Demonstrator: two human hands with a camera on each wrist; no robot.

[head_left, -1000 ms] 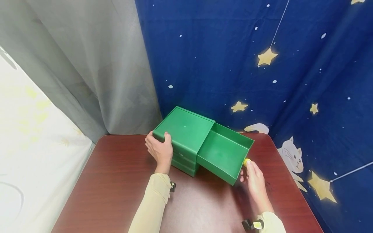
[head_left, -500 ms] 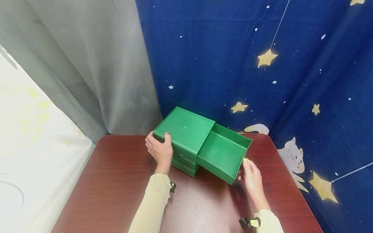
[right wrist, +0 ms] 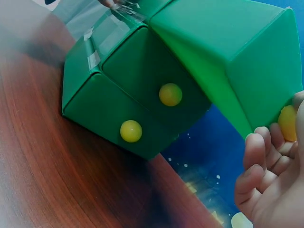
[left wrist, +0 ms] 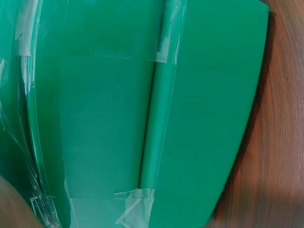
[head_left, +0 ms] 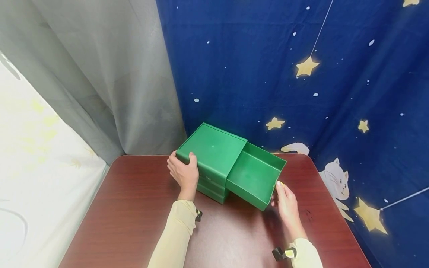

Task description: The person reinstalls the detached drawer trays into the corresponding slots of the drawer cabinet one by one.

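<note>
A green plastic drawer cabinet [head_left: 212, 149] stands on the table, its sections joined by clear tape in the left wrist view. The top drawer [head_left: 256, 173] is pulled partly out to the right, and its inside is bare. My left hand [head_left: 185, 172] holds the cabinet's near left top corner, thumb on the upper edge and fingers around the side. At the drawer's front, my right hand [head_left: 287, 204] pinches the yellow knob [right wrist: 288, 123], which the hand partly covers. Below, two closed drawers carry round yellow knobs, an upper knob [right wrist: 170, 94] and a lower knob [right wrist: 131, 131].
The reddish-brown wooden table [head_left: 134, 208] extends around the cabinet. Close behind it hang a grey curtain [head_left: 144, 93] and a blue star-patterned curtain [head_left: 241, 74]. White fabric [head_left: 40, 178] hangs along the left side.
My right hand has moved left with the knob, and the top drawer has slid a little way into the cabinet. My left hand and the cabinet body have stayed in place.
</note>
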